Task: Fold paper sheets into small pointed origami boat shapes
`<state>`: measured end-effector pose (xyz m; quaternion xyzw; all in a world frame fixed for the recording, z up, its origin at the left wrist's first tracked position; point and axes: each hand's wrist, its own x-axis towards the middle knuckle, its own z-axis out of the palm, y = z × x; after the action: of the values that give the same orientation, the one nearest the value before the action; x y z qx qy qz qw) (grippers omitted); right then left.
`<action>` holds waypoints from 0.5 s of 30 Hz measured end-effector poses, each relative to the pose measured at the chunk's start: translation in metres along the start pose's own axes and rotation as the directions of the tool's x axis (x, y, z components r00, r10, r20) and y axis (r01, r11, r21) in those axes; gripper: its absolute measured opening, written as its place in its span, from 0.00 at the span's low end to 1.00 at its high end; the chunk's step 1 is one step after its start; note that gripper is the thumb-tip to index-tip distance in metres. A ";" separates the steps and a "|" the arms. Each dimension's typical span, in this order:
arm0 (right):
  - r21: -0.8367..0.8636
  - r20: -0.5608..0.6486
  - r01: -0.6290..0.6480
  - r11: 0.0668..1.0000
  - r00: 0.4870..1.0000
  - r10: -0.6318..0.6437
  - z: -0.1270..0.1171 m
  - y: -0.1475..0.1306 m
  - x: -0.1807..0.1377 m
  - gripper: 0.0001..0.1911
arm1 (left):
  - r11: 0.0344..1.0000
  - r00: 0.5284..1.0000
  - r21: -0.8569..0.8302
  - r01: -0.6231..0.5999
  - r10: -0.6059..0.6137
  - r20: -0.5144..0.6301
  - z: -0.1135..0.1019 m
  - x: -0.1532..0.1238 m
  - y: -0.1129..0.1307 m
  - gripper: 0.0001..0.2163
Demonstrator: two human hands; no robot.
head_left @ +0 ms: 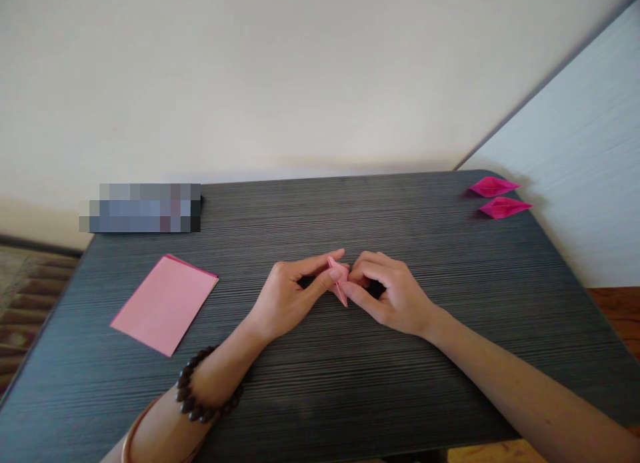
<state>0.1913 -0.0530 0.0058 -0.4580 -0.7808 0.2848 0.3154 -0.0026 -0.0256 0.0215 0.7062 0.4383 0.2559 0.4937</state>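
Note:
A small piece of folded pink paper [340, 291] is held between my two hands above the middle of the table, its pointed ends facing up and down in view. My left hand [290, 293] grips it from the left, thumb on the near face and fingers behind. From the right, my right hand [393, 293] pinches its edge between thumb and curled fingers. The fingers hide part of the folds. To the left lies a stack of square paper [165, 306], light pink on top with a darker pink edge beneath.
Two folded bright pink paper boats [495, 187] stand side by side at the table's far right corner. A pixelated box-like object [145, 209] lies at the far left. The dark wood-grain table [310, 396] meets a pale wall [300, 69] at the back.

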 end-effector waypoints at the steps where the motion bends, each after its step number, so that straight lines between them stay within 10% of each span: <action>1: -0.017 0.000 0.004 1.000 1.000 -0.004 0.000 0.000 0.000 0.13 | 1.000 1.000 0.003 0.002 -0.002 -0.003 0.000 0.000 0.000 0.13; 15: -0.394 -0.117 0.055 0.918 0.987 -0.109 0.006 -0.010 -0.003 0.08 | 0.996 0.997 0.089 0.001 0.006 -0.075 0.007 -0.002 0.001 0.14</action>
<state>0.1821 -0.0607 0.0089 -0.4968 -0.8168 0.0787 0.2824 0.0023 -0.0308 0.0199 0.7177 0.4668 0.2633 0.4447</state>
